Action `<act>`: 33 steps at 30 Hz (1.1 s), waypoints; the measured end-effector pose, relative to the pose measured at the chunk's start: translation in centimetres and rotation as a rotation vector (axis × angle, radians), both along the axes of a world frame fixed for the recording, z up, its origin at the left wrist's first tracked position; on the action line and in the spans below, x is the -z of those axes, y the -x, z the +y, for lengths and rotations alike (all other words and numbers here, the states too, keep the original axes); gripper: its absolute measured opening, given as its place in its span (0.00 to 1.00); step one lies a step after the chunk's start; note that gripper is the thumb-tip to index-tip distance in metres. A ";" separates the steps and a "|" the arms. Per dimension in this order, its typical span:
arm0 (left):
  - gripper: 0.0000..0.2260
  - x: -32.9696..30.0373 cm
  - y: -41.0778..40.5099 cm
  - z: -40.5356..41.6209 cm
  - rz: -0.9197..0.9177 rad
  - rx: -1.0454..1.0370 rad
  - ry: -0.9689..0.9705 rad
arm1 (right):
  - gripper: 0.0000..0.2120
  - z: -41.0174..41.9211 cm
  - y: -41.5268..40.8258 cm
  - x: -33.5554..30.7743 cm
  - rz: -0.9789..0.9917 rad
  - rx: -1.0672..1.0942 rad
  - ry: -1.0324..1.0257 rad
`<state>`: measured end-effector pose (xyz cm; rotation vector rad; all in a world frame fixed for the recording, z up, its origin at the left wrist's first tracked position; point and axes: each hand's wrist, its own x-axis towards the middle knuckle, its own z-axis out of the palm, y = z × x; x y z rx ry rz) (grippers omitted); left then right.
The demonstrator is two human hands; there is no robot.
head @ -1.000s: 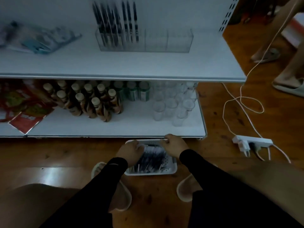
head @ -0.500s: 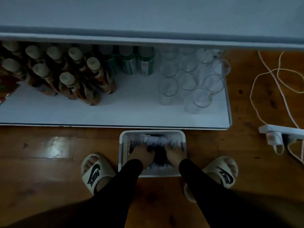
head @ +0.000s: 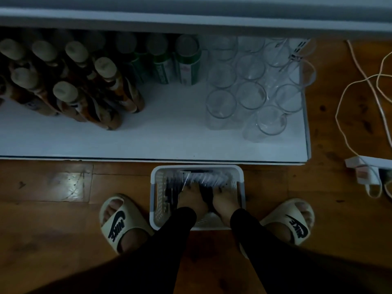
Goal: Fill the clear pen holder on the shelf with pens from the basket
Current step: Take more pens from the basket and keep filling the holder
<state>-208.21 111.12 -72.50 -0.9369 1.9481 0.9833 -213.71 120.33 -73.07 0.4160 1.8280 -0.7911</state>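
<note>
From my remote station I record the following, by descending size. The wooden floor (head: pixel 53 219) fills the lower view; above it runs the lower shelf (head: pixel 169 141), carrying brown bottles (head: pixel 70 90), green cans (head: pixel 169 62) and clear glasses (head: pixel 250 96). The upper shelf edge (head: pixel 191 20) crosses the top; the clear pen holder is out of view above it. A white cable (head: pixel 347 98) lies on the floor at right. My two feet in cream slides (head: pixel 121 221) flank the white basket (head: pixel 156 194), which sits on the floor just in front of the lower shelf. Both hands are inside the basket, side by side: left hand (head: pixel 192 200), right hand (head: pixel 226 201). The pens (head: pixel 203 179) lie directly under and just beyond the fingers, their long axes running away from me toward the shelf. Each grip is laid over the pile with fingers bent downward into it; whether either is closed on pens I cannot tell, as the fingertips are buried and the light is poor. Neither hand is nearer; the pile is touching both. I judge the coming move to be a gather along the pens' length, then a lift toward the upper shelf.
</note>
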 end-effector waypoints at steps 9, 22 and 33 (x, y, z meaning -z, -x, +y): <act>0.30 1.0 -0.3 0.8 0.035 0.074 0.159 | 0.12 0.9 0.3 0.5 -0.187 0.270 0.126; 0.16 -0.3 0.0 -2.7 0.110 -0.172 -0.226 | 0.07 1.2 -0.3 -0.8 0.068 -0.125 0.226; 0.18 -7.4 -1.3 -4.1 0.283 -0.171 -0.385 | 0.07 0.1 -0.2 -7.9 0.289 -0.170 0.302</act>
